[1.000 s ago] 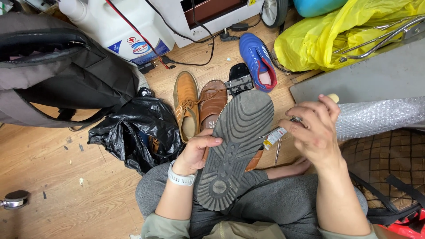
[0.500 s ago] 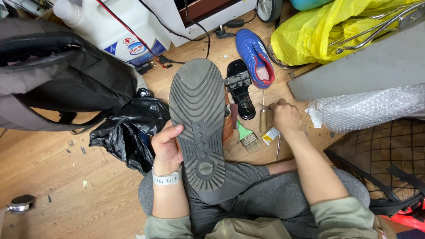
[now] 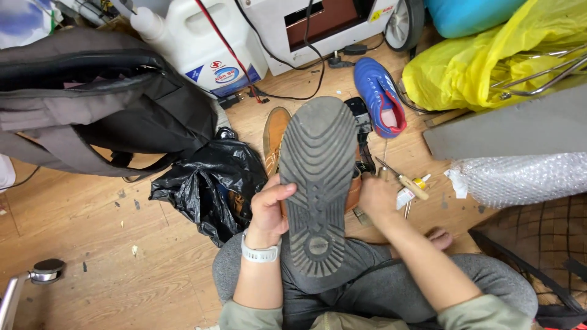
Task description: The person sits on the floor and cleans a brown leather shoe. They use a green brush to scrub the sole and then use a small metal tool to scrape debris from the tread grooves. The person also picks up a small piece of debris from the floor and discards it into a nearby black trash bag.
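A worn wooden floor (image 3: 92, 244) is seen, crowded with clutter. A grey-soled shoe (image 3: 318, 183) is held upright over the lap, sole toward the camera, grasped at its left edge by the left hand (image 3: 272, 208). The right hand (image 3: 376, 198) is lowered beside its right edge; its grip cannot be told. A black plastic bag (image 3: 208, 180) lies left, a blue shoe (image 3: 379, 95) farther off, and a white jug (image 3: 202, 43) at the far wall.
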